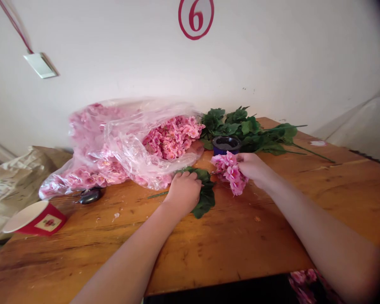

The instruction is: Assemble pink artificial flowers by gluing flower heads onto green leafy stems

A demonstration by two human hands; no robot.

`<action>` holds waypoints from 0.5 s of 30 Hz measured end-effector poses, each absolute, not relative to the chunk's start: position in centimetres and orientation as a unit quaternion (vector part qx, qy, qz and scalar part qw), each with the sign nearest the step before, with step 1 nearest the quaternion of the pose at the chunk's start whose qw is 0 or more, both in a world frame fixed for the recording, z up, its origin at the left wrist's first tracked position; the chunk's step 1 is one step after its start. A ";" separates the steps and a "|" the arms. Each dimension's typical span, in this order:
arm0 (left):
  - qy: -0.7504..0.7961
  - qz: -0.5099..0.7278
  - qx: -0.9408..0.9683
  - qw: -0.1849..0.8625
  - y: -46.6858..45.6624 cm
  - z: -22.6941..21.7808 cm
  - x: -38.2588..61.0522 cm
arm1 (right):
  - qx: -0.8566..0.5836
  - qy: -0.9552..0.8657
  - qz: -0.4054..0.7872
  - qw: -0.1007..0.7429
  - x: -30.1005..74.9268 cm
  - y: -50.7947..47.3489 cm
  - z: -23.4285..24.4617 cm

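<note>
Head view, and both bare arms are stretched out over the wooden table [240,240]! Left forearm slants up from the bottom edge, wrist low, and the left hand [184,192] is palm down, back of the hand up, knuckles bent, fingers curled around a leafy green sprig [205,200]. Its leaves fan out on the right of that grip, and a stem pokes out to the left, low over the wood.

Over to the right forearm, a long diagonal from the lower right corner, and the right hand [251,166] points leftward, fingers bent in, pinching a pink flower cluster [230,173] by its right side. The cluster sits just right of the leaves, in front of the dark blue pot [218,147]. Behind the left hand, a clear plastic bag [123,137] bulges with pink blossoms [174,137]; behind the pot, more green foliage [240,122] sprawls.
</note>
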State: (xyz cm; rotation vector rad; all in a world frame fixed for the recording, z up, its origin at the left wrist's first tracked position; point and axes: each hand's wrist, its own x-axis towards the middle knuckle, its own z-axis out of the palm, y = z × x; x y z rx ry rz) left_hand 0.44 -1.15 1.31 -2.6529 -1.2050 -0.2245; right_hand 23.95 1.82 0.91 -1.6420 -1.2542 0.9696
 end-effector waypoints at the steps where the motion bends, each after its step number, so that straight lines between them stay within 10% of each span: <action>1: -0.419 -0.071 -0.899 0.108 -1.2 1.3 0.5 | -0.656 -0.499 0.383 0.417 24.0 1.9 0.8; 15: -0.410 -0.061 -0.909 0.055 -1.3 1.7 -0.1 | -0.661 -0.523 0.380 0.381 23.8 1.5 1.1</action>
